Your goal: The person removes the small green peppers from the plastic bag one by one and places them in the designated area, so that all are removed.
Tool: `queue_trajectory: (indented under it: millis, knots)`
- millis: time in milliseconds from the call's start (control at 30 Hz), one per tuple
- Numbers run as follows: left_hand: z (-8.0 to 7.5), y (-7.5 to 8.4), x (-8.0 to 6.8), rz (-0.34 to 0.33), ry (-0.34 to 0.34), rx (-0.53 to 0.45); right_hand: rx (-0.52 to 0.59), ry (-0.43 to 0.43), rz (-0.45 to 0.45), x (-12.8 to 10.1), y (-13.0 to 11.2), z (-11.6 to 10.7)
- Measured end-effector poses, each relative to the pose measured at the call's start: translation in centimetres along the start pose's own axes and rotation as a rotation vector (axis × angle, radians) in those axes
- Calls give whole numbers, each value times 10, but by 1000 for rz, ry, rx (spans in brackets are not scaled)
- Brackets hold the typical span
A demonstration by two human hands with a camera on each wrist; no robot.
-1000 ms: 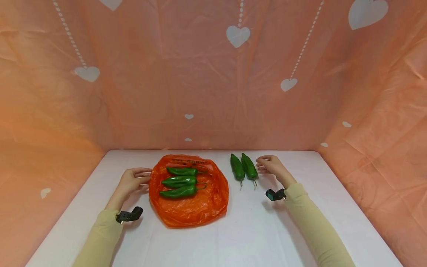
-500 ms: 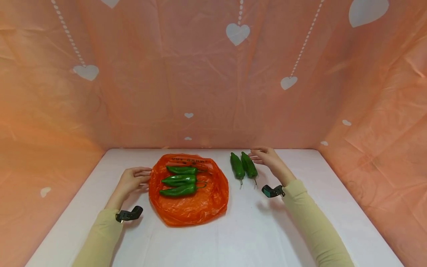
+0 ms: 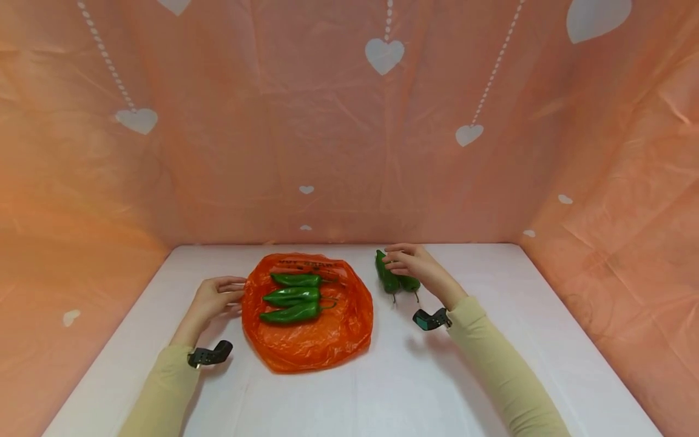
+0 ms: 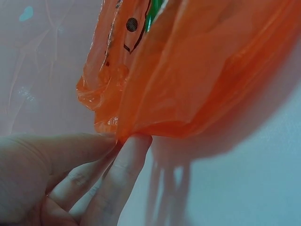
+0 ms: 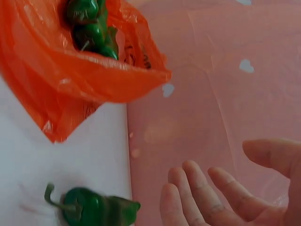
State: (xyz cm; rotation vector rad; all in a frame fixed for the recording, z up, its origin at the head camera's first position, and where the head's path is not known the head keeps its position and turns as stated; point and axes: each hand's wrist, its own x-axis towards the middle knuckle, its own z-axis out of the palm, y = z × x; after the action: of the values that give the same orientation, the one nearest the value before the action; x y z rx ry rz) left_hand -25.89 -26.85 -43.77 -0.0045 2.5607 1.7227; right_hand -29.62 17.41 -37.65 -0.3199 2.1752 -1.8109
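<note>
My left hand (image 3: 214, 298) pinches the left edge of an orange plastic bag (image 3: 327, 349) between thumb and fingers, as the left wrist view shows. Inside the bag's wide mouth lie three green peppers (image 3: 295, 296), side by side. Over to the right, two more green peppers are on the white table, a left one (image 3: 386, 278) and a right one (image 3: 409, 283). My right hand (image 3: 419, 267) hovers above this pair with relaxed fingers, holding nothing, and partly hides both. In the right wrist view a single pepper (image 5: 101, 208) shows beside that hand.
A white tabletop (image 3: 306, 406) lies under everything. Orange cloth with white hearts (image 3: 349, 152) rises behind the table's back edge and along both sides. Each wrist carries a small black camera, the left one (image 3: 210, 354) and the right one (image 3: 431, 318).
My right hand has moved left, from beside the two loose peppers to above them. The left hand stays at the bag's edge, and the peppers have not moved.
</note>
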Motion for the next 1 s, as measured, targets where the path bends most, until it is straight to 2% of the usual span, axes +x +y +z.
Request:
queue_trajectory:
  millis: [567, 900, 1000]
  knots:
    - [-1, 4, -3, 26, -3, 12, -15, -124, -71, 8, -6, 33]
    - [0, 1, -1, 42, -6, -1, -96, -188, -66, 9, -7, 52]
    - [0, 1, -1, 37, -7, -2, -113, -211, -91, 11, -8, 55]
